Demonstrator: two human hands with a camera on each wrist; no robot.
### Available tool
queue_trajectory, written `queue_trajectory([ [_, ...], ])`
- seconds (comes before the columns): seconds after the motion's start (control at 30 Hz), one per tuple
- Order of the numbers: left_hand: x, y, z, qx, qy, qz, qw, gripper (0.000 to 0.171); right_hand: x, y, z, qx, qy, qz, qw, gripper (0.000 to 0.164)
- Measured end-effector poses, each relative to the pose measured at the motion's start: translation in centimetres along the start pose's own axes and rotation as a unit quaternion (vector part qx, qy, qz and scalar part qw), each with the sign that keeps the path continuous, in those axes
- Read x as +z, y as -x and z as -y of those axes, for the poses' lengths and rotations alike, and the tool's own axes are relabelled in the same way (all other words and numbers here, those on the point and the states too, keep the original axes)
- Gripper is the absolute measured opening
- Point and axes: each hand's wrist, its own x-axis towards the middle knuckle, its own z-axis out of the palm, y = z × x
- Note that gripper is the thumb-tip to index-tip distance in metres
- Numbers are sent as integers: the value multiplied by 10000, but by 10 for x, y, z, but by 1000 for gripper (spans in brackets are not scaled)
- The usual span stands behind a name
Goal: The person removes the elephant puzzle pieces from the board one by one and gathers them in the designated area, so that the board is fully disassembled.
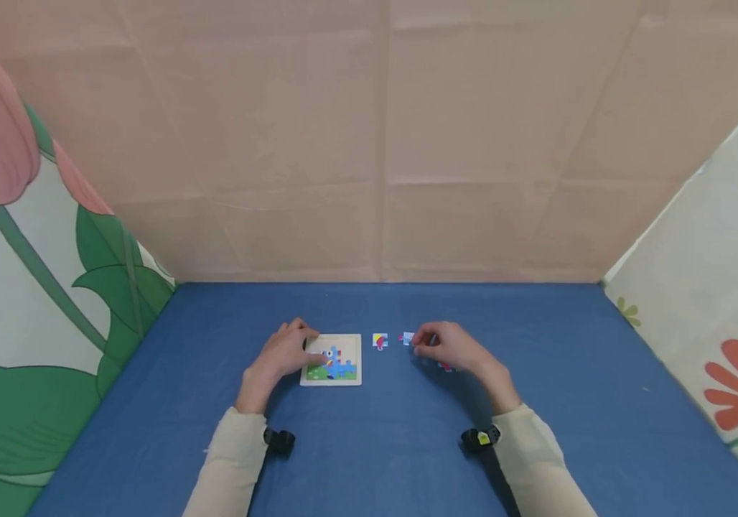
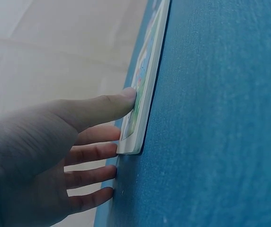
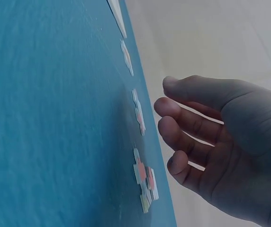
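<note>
A square wooden jigsaw board [image 1: 337,381], partly filled with blue and green pieces, lies flat on the table. My left hand [image 1: 283,350] rests at its left side. In the left wrist view, the thumb [image 2: 128,96] lies on the board's face, and the other fingers extend by its edge. To the right of the board sits a yellow-and-red puzzle piece [image 1: 379,340]. Above a light-blue piece [image 1: 408,338] hovers my right hand [image 1: 451,346], fingers loosely bent, apart from the pieces and holding nothing. More pieces [image 3: 141,172] lie close together beneath it, partly hidden in the head view.
A blue cloth [image 1: 369,459] covers the table. Behind it rises a beige backdrop [image 1: 369,158]. Flower-printed panels stand at the left [image 1: 33,287] and right [image 1: 718,287]. Each wrist carries a small black camera.
</note>
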Motion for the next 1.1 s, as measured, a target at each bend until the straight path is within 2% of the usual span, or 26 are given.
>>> queue_trajectory([
  [0.27,1,0,0,31,35,-33,10000,63,5,-2,9,-158,-89,4,9998,14],
  [0.67,1,-1,2,19,1,-27,10000,63,14,-16,28,-378,26,114,9992,16],
  [1.1,2,-2,1,-40,-3,-47,10000,62,29,-32,53,-863,277,199,9957,21],
])
